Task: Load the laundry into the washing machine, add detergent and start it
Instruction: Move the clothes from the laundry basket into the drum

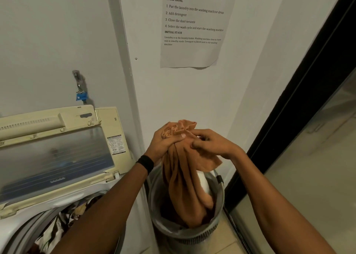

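Our left forearm (100, 211) and right forearm (279, 201) rise from the bottom edge, the left one passing in front of the open drum (63, 221).

1. Grip state. The left grip (165, 141) is clenched round the bunched top of the orange towel (185, 186). The right grip (212, 143) pinches the same bunch from the opposite side.
2. Load position. The towel hangs from both grips, with its lower end inside the laundry basket (192, 234). A white item (202, 182) lies in the basket behind it.
3. Surroundings. The basket stands on the floor just beside the washing machine (15, 226), to its right. The lid (57, 157) is raised, and patterned laundry lies in the drum.

Recommended procedure, in our judgement: we raise the towel until its tail clears the basket rim, so that the basket is not dragged over. We then carry it left over the drum and let it fall loosely, keeping the fabric off the drum edge. We see no detergent here.
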`<control>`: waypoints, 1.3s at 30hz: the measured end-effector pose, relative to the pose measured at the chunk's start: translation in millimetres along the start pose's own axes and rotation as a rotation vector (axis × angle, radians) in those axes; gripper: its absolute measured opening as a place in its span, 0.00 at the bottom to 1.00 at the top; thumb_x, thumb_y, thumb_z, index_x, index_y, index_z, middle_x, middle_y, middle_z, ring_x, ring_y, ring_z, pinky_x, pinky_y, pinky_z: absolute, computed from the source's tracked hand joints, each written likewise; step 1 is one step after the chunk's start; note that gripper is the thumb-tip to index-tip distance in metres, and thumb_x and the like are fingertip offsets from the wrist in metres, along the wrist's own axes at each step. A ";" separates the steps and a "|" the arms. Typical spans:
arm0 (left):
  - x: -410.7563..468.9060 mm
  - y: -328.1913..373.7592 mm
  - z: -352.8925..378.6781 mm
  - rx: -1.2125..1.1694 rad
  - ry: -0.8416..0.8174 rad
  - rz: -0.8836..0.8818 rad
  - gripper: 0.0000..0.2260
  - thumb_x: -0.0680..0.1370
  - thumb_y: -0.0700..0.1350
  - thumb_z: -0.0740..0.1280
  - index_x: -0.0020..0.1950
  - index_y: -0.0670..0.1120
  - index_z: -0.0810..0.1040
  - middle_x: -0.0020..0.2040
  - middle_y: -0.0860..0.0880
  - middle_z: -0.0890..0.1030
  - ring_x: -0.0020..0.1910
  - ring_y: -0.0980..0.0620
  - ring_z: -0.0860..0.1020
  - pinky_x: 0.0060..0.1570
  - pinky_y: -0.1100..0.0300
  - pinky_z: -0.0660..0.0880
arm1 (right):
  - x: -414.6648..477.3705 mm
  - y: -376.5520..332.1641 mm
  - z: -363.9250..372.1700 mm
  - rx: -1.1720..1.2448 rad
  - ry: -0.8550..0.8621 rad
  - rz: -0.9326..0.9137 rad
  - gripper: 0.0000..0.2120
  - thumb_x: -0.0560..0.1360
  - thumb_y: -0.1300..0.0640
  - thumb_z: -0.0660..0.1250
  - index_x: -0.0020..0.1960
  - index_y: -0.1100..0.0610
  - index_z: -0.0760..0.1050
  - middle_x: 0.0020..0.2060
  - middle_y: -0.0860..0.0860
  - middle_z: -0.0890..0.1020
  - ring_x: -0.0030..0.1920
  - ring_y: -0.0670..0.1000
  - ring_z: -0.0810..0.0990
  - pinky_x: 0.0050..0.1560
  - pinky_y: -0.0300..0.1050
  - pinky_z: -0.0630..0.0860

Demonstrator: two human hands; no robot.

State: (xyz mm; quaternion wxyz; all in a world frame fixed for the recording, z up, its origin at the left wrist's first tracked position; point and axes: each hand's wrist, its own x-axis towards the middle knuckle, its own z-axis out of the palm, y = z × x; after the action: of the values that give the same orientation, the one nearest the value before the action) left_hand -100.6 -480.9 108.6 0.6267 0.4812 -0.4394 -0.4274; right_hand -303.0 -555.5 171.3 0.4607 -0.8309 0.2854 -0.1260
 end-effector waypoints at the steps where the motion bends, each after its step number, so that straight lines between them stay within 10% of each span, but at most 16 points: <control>1: 1.2 -1.6 -1.5 -0.006 0.041 0.001 0.15 0.73 0.47 0.79 0.58 0.48 0.83 0.57 0.47 0.85 0.58 0.45 0.83 0.54 0.60 0.80 | -2.2 3.2 0.9 0.006 -0.005 0.033 0.17 0.79 0.60 0.67 0.66 0.49 0.80 0.54 0.40 0.84 0.54 0.43 0.83 0.55 0.40 0.80; 7: 7.8 3.9 -18.2 -0.059 0.238 0.006 0.13 0.71 0.45 0.79 0.54 0.47 0.83 0.52 0.44 0.86 0.52 0.46 0.84 0.49 0.57 0.81 | -22.9 38.4 14.7 -0.138 -0.055 0.221 0.13 0.81 0.52 0.68 0.64 0.53 0.79 0.54 0.49 0.85 0.53 0.50 0.84 0.62 0.55 0.80; 12: 7.6 -2.0 -10.4 0.112 0.351 0.078 0.10 0.74 0.38 0.76 0.52 0.48 0.81 0.50 0.45 0.84 0.50 0.46 0.83 0.52 0.55 0.81 | -18.7 26.4 4.3 -0.085 0.183 -0.011 0.04 0.81 0.51 0.67 0.54 0.49 0.79 0.48 0.46 0.84 0.49 0.48 0.83 0.56 0.54 0.80; 19: 0.1 7.3 2.8 0.111 -0.112 0.055 0.27 0.72 0.48 0.81 0.70 0.51 0.78 0.66 0.52 0.82 0.65 0.51 0.81 0.64 0.58 0.78 | 7.9 -1.8 2.3 -0.188 0.209 -0.084 0.10 0.80 0.59 0.66 0.53 0.50 0.84 0.48 0.43 0.85 0.49 0.42 0.82 0.51 0.40 0.76; 24: -1.8 2.4 7.9 0.150 0.019 0.086 0.18 0.71 0.45 0.82 0.59 0.48 0.83 0.56 0.49 0.86 0.57 0.49 0.84 0.59 0.56 0.80 | 16.9 -2.3 13.1 -0.119 0.486 0.116 0.14 0.70 0.42 0.74 0.45 0.50 0.74 0.36 0.48 0.82 0.38 0.50 0.81 0.40 0.50 0.76; 27: -2.0 1.2 3.3 0.117 0.117 0.086 0.10 0.74 0.41 0.79 0.55 0.45 0.84 0.52 0.47 0.86 0.53 0.46 0.85 0.54 0.56 0.81 | 10.2 10.1 14.6 -0.184 0.329 0.118 0.22 0.72 0.32 0.70 0.45 0.52 0.76 0.37 0.50 0.82 0.38 0.51 0.80 0.40 0.51 0.76; 31: -0.3 4.9 -14.5 0.085 0.225 0.064 0.09 0.75 0.37 0.76 0.55 0.41 0.83 0.51 0.45 0.86 0.51 0.48 0.85 0.51 0.59 0.80 | -5.7 35.6 3.8 -0.312 0.057 0.147 0.13 0.80 0.46 0.69 0.42 0.52 0.77 0.35 0.48 0.79 0.36 0.47 0.76 0.42 0.47 0.72; 39: 1.4 7.5 0.4 0.102 0.265 0.121 0.10 0.74 0.35 0.74 0.55 0.38 0.81 0.52 0.39 0.84 0.52 0.41 0.83 0.56 0.47 0.80 | 5.6 -9.3 -13.6 0.003 0.621 0.049 0.08 0.73 0.48 0.77 0.43 0.51 0.82 0.38 0.48 0.84 0.42 0.48 0.82 0.42 0.42 0.76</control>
State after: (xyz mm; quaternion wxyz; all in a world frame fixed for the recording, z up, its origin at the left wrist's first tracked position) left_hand -99.8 -481.0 116.2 0.6785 0.5374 -0.4022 -0.2984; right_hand -301.6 -564.4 186.2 0.3557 -0.7448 0.4324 -0.3630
